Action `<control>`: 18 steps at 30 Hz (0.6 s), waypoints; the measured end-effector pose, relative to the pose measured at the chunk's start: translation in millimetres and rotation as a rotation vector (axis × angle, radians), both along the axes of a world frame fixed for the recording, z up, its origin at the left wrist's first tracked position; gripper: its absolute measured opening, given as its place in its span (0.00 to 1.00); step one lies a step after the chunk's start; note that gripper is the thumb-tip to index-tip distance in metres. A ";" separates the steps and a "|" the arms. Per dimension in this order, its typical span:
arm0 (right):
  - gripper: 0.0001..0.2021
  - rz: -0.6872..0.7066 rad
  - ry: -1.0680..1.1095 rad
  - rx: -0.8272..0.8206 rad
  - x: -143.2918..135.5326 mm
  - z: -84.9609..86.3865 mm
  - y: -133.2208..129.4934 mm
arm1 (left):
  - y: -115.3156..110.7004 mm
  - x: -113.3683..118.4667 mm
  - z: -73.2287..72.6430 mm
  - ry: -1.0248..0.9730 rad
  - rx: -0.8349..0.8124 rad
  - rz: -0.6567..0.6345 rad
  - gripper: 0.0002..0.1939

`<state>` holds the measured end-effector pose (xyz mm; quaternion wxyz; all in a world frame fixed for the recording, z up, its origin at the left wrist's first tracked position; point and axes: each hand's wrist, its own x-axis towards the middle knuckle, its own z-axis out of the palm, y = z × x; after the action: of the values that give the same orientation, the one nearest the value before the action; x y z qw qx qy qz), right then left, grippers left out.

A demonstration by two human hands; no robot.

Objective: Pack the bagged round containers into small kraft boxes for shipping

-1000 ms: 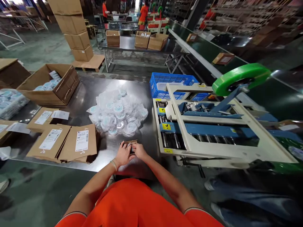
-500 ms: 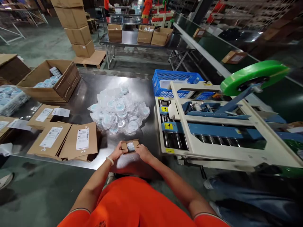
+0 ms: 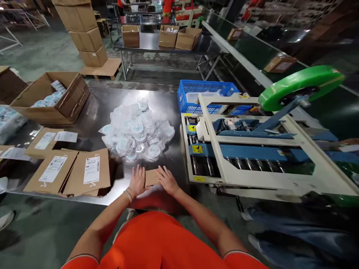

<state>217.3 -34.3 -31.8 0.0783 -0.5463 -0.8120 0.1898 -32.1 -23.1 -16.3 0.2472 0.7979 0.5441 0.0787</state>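
Observation:
A small cardboard box (image 3: pixel 152 177) lies on the steel table in front of me, its lid folded over so its contents are hidden. My left hand (image 3: pixel 137 182) rests against the box's left end, fingers stretched out and spread, thumb along the near edge. At the opposite end, my right hand (image 3: pixel 168 180) lies with its fingers extended over the right edge. Just beyond is a heap of bubble-wrapped round items (image 3: pixel 137 130) with pale blue and white tops. Flattened cardboard boxes with white labels (image 3: pixel 91 170) are stacked to my left.
An open carton (image 3: pixel 63 108) holding round items stands at the back left. A roller machine (image 3: pixel 206 164) with a green tape roll (image 3: pixel 301 87) borders the table's right side. Behind it sits a blue crate (image 3: pixel 183 98). A person's jeans-clad legs (image 3: pixel 291 228) show at lower right.
The box was open with a round item visible inside; now its lid is closed. Both hands went from gripping its ends to lying with fingers stretched out along it. The view shifted slightly.

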 end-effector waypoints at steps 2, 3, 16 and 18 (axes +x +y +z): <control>0.31 -0.068 0.023 0.020 13.5 -12.9 -4.7 | -6.6 16.3 -6.4 0.173 0.119 -0.039 0.47; 0.31 -0.151 0.044 0.046 23.1 -21.0 -7.1 | -6.4 27.1 -9.8 0.216 0.145 -0.031 0.46; 0.26 -0.671 0.041 0.250 91.0 -151.4 -71.7 | 199.5 252.6 5.9 0.086 0.092 0.097 0.37; 0.28 -0.642 0.010 0.246 91.4 -162.2 -77.4 | 231.3 273.2 8.6 0.026 0.069 0.069 0.38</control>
<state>308.7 -111.8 -194.0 0.2034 -0.7593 -0.6153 0.0586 241.1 208.2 -7.6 0.2093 0.7877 0.5715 0.0954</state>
